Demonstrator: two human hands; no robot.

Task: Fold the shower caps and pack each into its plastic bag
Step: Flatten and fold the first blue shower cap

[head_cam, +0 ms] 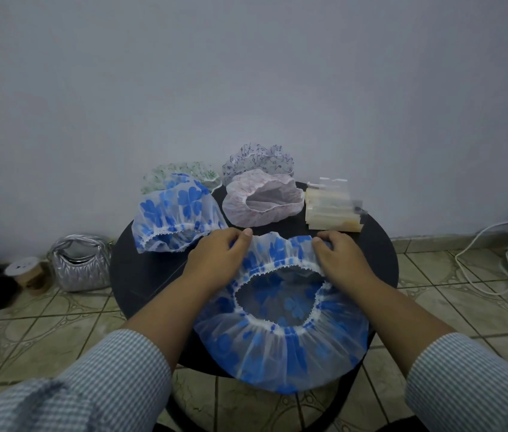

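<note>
Left hand (215, 260) and right hand (341, 260) pinch the blue-flowered cap (280, 344) — sheer, gathered, round.

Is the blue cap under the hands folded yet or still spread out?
Spread out. The blue cap lies with its elastic opening facing up and round; the left hand and right hand grip its far edge.

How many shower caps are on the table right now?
5: blue cap under both hands, second blue cap left, pink cap centre, green cap and purple cap behind. None visibly hidden.
</note>
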